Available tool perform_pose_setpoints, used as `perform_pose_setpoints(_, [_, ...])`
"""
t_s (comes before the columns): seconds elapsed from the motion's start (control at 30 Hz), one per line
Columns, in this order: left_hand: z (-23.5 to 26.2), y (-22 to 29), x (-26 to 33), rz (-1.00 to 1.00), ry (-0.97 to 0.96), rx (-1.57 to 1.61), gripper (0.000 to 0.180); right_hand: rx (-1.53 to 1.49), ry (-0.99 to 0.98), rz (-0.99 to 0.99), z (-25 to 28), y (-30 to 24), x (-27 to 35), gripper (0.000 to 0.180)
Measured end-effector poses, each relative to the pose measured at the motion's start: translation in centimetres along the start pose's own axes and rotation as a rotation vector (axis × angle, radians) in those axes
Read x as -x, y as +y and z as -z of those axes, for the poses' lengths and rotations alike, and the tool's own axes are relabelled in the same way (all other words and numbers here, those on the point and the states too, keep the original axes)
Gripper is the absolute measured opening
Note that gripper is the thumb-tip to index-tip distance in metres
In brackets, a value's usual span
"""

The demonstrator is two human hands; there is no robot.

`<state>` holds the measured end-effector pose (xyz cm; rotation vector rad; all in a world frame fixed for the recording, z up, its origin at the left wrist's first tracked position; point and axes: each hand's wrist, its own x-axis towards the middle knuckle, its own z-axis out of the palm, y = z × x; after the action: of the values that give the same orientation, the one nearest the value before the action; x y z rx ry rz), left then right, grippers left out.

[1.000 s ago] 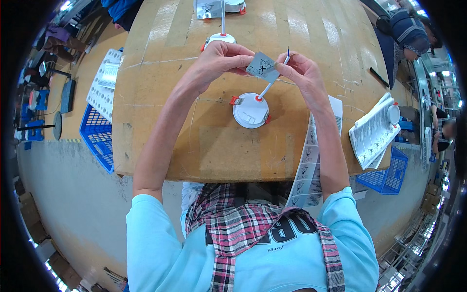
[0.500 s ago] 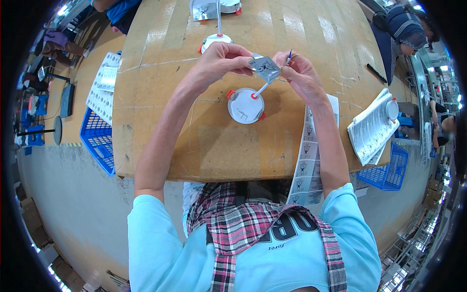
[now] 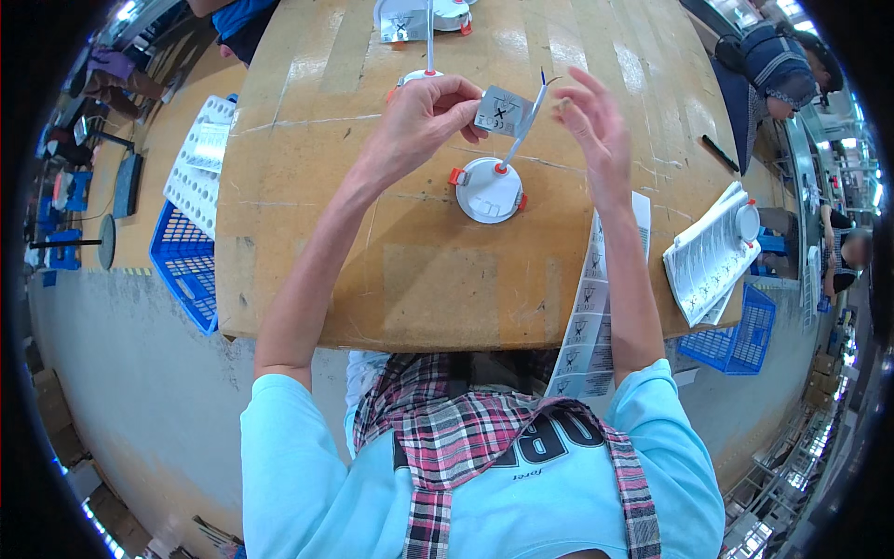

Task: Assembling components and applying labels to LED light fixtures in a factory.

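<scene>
My left hand point(image 3: 419, 121) pinches a small flat grey box point(image 3: 503, 110) held above the wooden table point(image 3: 307, 205). A white cable point(image 3: 521, 135) runs from that box down to a round white lamp point(image 3: 489, 189) with orange clips, lying on the table just below. My right hand point(image 3: 589, 121) is beside the box on its right, fingers spread; it seems to pinch something tiny and pale between thumb and finger near the cable's blue-tipped free end point(image 3: 543, 76).
A long strip of printed labels point(image 3: 587, 326) hangs over the table's near edge on the right. A stack of booklets with a white lamp point(image 3: 712, 252) lies at the right edge. More lamps point(image 3: 424, 14) lie at the far side. Blue crates point(image 3: 191, 265) stand at left; another person point(image 3: 778, 61) sits at upper right.
My right hand has let go of the grey box and drawn away to the right with fingers spread. The left hand keeps the box. The view has shifted slightly.
</scene>
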<state>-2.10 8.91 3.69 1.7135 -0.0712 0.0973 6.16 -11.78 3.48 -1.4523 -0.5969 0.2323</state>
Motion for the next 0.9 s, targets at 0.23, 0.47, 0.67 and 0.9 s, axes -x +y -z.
perform_pose_setpoints(0.23, [-1.2, 1.4, 0.8, -0.024, 0.095, -0.154, 0.017, 0.949, 0.099, 0.616, -2.1, -3.4, 0.7, 0.031])
perform_pose_setpoints(0.47, [-2.0, 2.5, 1.0, -0.115, 0.069, -0.202, 0.019, 0.844, 0.067, 0.629, -0.9, -2.4, 0.6, 0.032])
perform_pose_setpoints(0.67, [-2.0, 2.8, 0.9, -0.097, 0.082, -0.259, 0.019, 0.747, 0.022, 0.541, -1.7, -3.7, 0.7, 0.019])
perform_pose_setpoints(0.9, [-2.3, 3.7, 0.6, -0.072, -0.016, -0.270, 0.019, 0.775, 0.028, 0.642, -0.9, -2.8, 0.7, 0.014])
